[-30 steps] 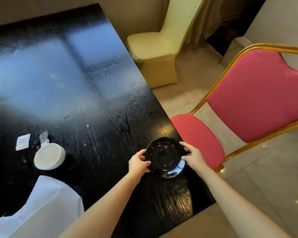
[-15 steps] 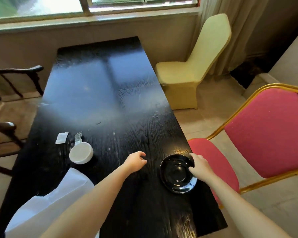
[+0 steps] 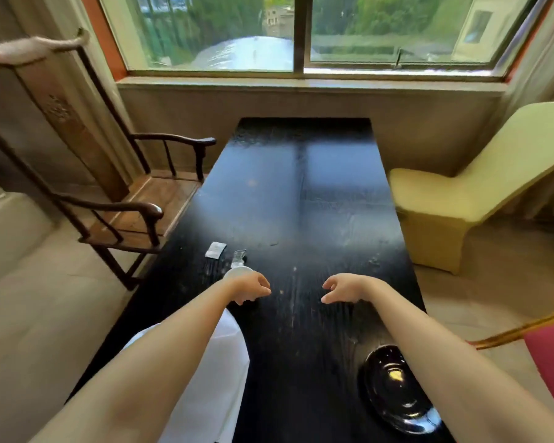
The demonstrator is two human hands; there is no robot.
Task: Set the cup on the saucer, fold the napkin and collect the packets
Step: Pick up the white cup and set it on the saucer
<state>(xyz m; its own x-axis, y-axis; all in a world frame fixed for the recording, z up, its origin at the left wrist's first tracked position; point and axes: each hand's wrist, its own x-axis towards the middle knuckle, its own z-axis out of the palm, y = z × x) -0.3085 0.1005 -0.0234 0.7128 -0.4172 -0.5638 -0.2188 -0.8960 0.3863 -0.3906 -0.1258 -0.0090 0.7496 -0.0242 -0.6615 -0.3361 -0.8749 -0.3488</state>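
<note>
nearest on the left, a white napkin [image 3: 218, 378] lies unfolded and slightly rumpled over the near corner of the black table [image 3: 301, 203], partly hidden by the left forearm. opposite it, near the right edge, sits the saucer [image 3: 394, 398]: black, glossy and round, with concentric rings in its well and a bright spot of reflected light. nothing stands on it, and the right forearm passes over its right rim.

further in, both hands are above the table's middle, well apart from each other. the left hand [image 3: 251, 287] and the right hand [image 3: 343, 287] each have loosely curled, relaxed fingers and hold nothing.

just behind the left wrist, only a white curved sliver of the cup [image 3: 235, 270] shows; the rest is covered by the hand, and it stands on the table well apart from the saucer. just beyond it lies a clear packet [image 3: 239, 256], and a little further left a flat white packet [image 3: 215, 250], the two near each other but apart.

a red chair [image 3: 550, 362] is at the right edge, a dark wooden armchair [image 3: 147, 203] stands left of the table, a cream-covered chair [image 3: 461, 199] stands right, and a window [image 3: 301, 30] fills the far wall.
</note>
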